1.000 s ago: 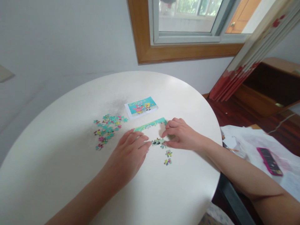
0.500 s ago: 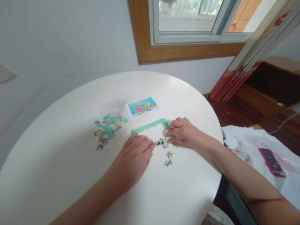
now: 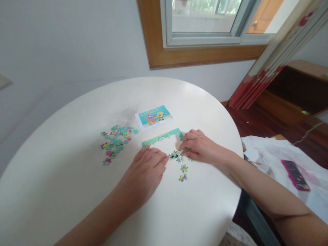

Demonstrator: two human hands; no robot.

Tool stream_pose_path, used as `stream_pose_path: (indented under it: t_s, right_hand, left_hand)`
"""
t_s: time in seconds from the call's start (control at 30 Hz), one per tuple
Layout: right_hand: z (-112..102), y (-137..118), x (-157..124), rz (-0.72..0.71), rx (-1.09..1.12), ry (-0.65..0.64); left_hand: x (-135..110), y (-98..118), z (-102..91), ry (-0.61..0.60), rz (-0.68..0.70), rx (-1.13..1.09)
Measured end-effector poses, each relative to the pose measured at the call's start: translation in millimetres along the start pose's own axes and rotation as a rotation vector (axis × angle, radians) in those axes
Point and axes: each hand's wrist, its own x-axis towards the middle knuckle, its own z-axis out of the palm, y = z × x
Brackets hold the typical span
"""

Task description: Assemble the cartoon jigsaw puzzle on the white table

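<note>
The strip [image 3: 175, 155] lies on the table [image 3: 77, 143] between the hands, below the border [image 3: 162, 137]. The left hand's [image 3: 151, 167] bent fingers reach its left end, the right hand's [image 3: 197, 145] thumb and fingers its right — whether either grips, I cannot tell. To seat joints well, I'd keep it flat, align tab to socket, then press evenly — steadying the other end.

We have one window [image 3: 205, 20] in a brown wooden frame [image 3: 205, 55]; one cream-and-red curtain [image 3: 279, 51]; one open-fronted wooden cabinet [image 3: 297, 83]; one pink-edged phone [image 3: 296, 175], lying on white sheeting [image 3: 275, 152]; dark reddish floor [image 3: 242, 118].
</note>
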Motion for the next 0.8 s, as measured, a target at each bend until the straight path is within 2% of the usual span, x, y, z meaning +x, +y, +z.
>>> stream_pose_path:
  t_s: [0.8]
  right_hand:
    - [-1.1, -0.1, -0.2, -0.017, -0.011, 0.023]
  left_hand:
    - [-1.0, -0.7, 3.9, -0.008, -0.007, 0.004]
